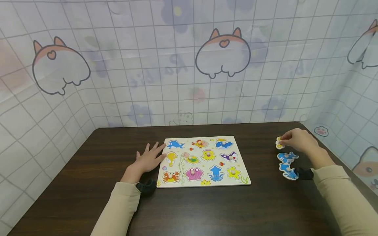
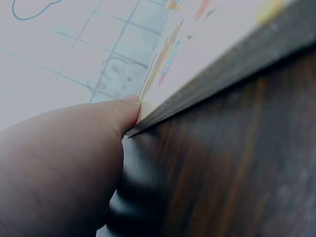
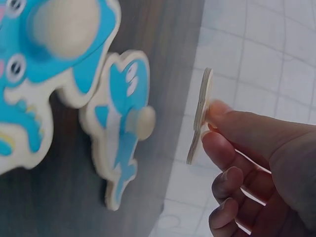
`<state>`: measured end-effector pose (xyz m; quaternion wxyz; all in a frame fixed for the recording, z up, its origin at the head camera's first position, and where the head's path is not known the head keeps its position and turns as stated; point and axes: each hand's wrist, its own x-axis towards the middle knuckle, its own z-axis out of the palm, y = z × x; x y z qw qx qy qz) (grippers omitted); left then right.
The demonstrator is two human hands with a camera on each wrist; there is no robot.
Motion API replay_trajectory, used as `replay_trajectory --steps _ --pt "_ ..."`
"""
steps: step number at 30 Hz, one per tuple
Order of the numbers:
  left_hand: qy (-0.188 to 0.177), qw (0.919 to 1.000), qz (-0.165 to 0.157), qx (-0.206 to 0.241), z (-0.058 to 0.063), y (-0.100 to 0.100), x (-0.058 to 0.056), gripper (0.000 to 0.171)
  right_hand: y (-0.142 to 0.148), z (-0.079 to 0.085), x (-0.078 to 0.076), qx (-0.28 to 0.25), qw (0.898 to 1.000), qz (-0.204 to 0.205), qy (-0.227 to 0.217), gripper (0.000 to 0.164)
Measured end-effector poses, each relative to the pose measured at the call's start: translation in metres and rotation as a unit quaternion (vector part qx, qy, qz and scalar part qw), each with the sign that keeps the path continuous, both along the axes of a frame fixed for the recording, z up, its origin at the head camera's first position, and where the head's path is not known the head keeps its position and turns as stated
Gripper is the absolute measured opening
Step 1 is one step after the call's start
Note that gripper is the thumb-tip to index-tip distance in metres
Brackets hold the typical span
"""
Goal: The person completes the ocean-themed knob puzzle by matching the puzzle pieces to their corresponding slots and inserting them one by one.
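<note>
A pale wooden puzzle board (image 1: 203, 164) printed with sea animals lies flat on the table. My left hand (image 1: 147, 160) is at its left edge, fingers spread and touching the rim; in the left wrist view the thumb (image 2: 129, 111) lies against the board's corner. Off to the right, my right hand (image 1: 299, 141) pinches a yellow-and-white puzzle piece (image 1: 279, 143) between thumb and fingers. That piece (image 3: 201, 116) appears edge-on in the right wrist view. Nearer me lie a blue whale-like piece (image 1: 287, 158) and a blue squid piece (image 1: 288, 172), each with a round knob.
The dark wooden table (image 1: 203, 209) extends around the board. Several knobbed pieces sit in the board, such as the crab (image 1: 170, 179) and the starfish (image 1: 233, 169). A patterned cloth (image 1: 183, 82) hangs behind the table and at both sides.
</note>
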<state>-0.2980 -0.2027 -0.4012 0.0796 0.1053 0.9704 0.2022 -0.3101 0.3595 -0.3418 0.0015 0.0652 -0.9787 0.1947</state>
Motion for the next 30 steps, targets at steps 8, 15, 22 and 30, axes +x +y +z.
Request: replay_trajectory --steps 8,15,22,30 --pt "0.001 1.0 -0.008 0.005 0.0 0.0 -0.001 0.065 -0.02 0.008 0.001 0.006 1.0 0.015 0.024 0.031" --pt "0.007 1.0 -0.004 0.0 -0.001 0.0 0.001 0.064 -0.045 0.015 0.004 0.002 0.999 0.033 0.023 0.032" --pt "0.007 1.0 -0.003 -0.002 -0.001 0.001 0.0 0.063 -0.07 0.021 0.008 -0.002 0.998 0.061 0.029 0.03" --pt "0.004 1.0 -0.005 0.004 -0.002 -0.001 0.0 0.062 -0.1 0.024 0.008 -0.004 0.995 0.096 0.035 0.026"
